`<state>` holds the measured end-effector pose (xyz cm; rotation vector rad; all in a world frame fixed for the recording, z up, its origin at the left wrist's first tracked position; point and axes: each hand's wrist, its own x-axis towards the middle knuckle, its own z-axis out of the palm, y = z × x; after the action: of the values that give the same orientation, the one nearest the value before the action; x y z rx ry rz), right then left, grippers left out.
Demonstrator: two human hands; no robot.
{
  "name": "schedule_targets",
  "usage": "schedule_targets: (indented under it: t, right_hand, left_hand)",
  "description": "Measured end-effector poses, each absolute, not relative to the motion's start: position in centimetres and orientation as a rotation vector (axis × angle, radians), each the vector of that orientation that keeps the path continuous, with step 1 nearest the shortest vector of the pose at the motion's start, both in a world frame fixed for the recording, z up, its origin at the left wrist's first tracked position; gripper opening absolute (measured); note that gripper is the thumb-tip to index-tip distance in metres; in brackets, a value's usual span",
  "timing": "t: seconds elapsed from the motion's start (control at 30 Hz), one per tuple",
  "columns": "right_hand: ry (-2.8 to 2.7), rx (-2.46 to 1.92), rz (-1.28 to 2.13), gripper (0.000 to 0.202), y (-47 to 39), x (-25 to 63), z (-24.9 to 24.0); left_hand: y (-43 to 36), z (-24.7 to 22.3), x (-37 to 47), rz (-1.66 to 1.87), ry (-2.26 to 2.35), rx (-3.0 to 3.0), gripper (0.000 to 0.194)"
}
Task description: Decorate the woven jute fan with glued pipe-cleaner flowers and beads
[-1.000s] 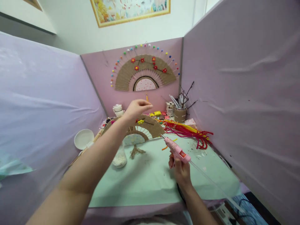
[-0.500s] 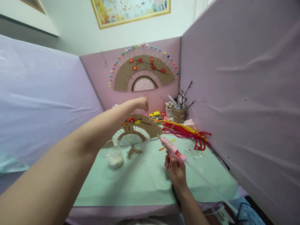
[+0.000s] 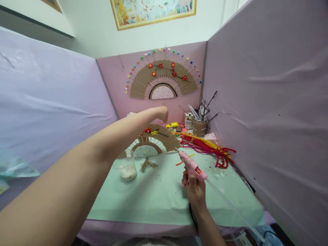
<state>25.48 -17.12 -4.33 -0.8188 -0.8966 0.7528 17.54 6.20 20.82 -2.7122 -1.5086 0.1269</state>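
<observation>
My left hand [image 3: 164,113] reaches far across to the back of the table, just below the hanging fan [image 3: 142,78] with red flowers. Its wrist is bent and the fingers curl downward, closed; what they grip is hidden. Below that arm a second brown fan [image 3: 167,138] with red and yellow flowers stands on the table, partly covered by the forearm. My right hand [image 3: 196,191] is wrapped round the handle of a pink hot glue gun [image 3: 191,165]. The gun's metal nozzle points up and left, close to the standing fan's right corner. A clear glue stick [image 3: 225,198] trails from its rear.
A clear plastic cup [image 3: 128,171] with white bits stands left, beside a frayed twine bundle [image 3: 148,164]. Red and yellow pipe cleaners [image 3: 205,145] lie right. Behind them are a brown pot [image 3: 200,128] holding twigs and colourful packets [image 3: 174,125]. Lilac-covered panels [image 3: 246,102] enclose the table.
The whole view has shifted, so the scene sits slightly farther right. Both hands keep nearly the same pose, the right one still round the glue gun.
</observation>
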Motion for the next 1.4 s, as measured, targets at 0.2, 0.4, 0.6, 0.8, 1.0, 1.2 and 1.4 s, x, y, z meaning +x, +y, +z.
schedule_targets:
  t: [0.2, 0.4, 0.6, 0.8, 1.0, 1.2, 1.4]
  right_hand:
    - [-0.891, -0.796, 0.750, 0.043, -17.19, 25.43, -4.34]
    - [-0.891, -0.805, 0.758, 0.044, -17.19, 25.39, -4.33]
    - [-0.878, -0.806, 0.754, 0.043, -17.17, 25.36, -4.45]
    - [-0.888, -0.795, 0.742, 0.043, -17.13, 25.44, -4.49]
    - [-0.883, -0.801, 0.752, 0.044, -17.05, 25.37, -4.62]
    - [-0.873, -0.763, 0.758, 0.045, -17.02, 25.37, -4.58]
    - [-0.884, -0.791, 0.748, 0.043, -17.11, 25.42, -4.55]
  left_hand:
    - [6.92, 20.41, 17.54, -0.122, -1.647, -2.806, 0.011]
    - [7.04, 20.11, 17.93, -0.180, -1.629, -2.847, 0.016]
    - [6.98, 20.09, 17.88, -0.146, -1.591, -2.842, 0.015]
    - [6.76, 20.21, 17.96, 0.070, -1.553, -2.761, 0.029]
    - [6.68, 20.21, 17.99, 0.204, -1.445, -2.679, 0.025]
    - [6.88, 20.17, 17.86, 0.220, -1.401, -2.666, 0.011]
    - [7.05, 20.49, 17.65, 0.403, -1.314, -2.557, 0.017]
